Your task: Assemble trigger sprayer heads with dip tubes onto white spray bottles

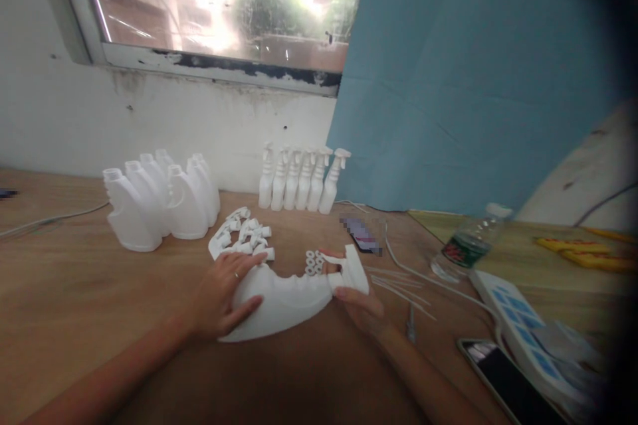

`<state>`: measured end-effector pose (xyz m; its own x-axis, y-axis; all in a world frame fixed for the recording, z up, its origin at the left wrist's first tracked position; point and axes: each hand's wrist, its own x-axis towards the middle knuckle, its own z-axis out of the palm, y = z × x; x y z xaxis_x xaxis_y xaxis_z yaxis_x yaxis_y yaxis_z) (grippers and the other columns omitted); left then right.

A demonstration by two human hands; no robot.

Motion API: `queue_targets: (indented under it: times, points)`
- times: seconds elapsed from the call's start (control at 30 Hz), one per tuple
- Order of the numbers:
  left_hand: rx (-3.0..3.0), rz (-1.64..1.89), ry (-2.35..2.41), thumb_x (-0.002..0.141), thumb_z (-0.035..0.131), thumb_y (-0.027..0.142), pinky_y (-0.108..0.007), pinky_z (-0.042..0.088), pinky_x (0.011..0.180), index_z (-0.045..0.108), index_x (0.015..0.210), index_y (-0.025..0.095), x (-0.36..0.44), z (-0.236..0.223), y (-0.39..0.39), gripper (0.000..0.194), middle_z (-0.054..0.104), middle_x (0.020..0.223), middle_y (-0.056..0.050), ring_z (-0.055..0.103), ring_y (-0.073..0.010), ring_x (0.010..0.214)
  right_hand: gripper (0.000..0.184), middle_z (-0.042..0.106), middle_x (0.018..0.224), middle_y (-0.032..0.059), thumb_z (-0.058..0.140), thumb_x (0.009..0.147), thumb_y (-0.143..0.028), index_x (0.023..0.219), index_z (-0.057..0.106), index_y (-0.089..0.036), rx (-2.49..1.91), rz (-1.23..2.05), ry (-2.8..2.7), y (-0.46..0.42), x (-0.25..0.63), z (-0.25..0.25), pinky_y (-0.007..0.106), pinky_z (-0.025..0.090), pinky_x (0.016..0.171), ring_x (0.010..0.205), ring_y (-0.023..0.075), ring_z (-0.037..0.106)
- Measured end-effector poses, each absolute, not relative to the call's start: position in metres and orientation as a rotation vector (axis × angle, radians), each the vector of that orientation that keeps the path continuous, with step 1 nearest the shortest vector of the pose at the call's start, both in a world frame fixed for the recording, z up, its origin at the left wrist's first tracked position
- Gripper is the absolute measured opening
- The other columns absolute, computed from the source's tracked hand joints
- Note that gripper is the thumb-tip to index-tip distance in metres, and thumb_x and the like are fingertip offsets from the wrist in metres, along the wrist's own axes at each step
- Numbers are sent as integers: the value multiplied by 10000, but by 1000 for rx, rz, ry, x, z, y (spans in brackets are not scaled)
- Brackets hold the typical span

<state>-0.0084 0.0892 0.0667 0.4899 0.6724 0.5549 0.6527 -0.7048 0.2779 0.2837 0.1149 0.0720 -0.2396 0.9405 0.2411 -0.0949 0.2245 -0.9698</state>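
Bare forearms point(134, 358) reach over a brown wooden counter point(60, 279) as the left hand point(219, 292) grasps the broad body of a white plastic bottle point(284, 305) held crosswise, its white trigger head point(355, 272) lying toward the right hand point(366, 309), whose fingers close around the neck point(323, 284) end.

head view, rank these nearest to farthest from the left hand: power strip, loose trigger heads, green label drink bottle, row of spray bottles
From the left hand:
1. Loose trigger heads, just beyond it
2. Row of spray bottles, farther back by the wall
3. Green label drink bottle, off to the right
4. Power strip, farthest right
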Motion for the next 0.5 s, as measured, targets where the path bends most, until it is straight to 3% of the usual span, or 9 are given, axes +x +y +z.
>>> queue_targets:
  times: [0.1,0.17,0.23,0.3,0.4,0.5]
  points:
    - [2441,1012,1151,913,528,382,-390,458,951,489,1341,241,-16,66,98,452,598,1218,-92,574,-240,1090,800,599,833,55,762,593,-588,1270,548,-220,-726,1366,-1385,121,286,74,280,440,498,626,185,527]
    - [2287,1122,1164,886,581,400,-373,472,930,547,1282,255,-21,66,107,423,598,1220,-74,579,-237,1081,814,611,914,78,659,637,-728,1269,539,-230,-658,1389,-1381,128,288,75,294,455,512,649,191,544]
    - [2104,1332,1215,859,621,414,-368,471,931,546,1288,252,-22,69,123,465,581,1254,-72,566,-241,1105,731,614,960,84,529,739,-758,1252,547,-238,-670,1328,-1445,136,291,72,312,475,556,663,190,564]
    - [1899,1567,1228,869,602,420,-359,464,945,506,1333,235,-21,76,145,508,552,1305,-82,547,-238,1148,531,617,913,62,531,839,-619,1209,584,-241,-825,1092,-1600,143,294,67,307,473,584,653,177,563]
    - [1664,1816,1353,871,570,455,-326,500,873,502,1328,180,-16,90,190,538,588,1242,-105,591,-221,1077,214,638,891,61,583,871,-317,1046,674,-235,-1042,542,-1957,149,297,54,349,483,744,791,211,586]
    - [1527,1939,1640,795,647,461,-315,504,810,556,1232,143,-13,98,240,547,631,1089,-97,615,-204,938,197,643,1010,89,541,866,-178,996,684,-216,-1114,240,-2212,150,299,44,381,460,882,955,240,584]
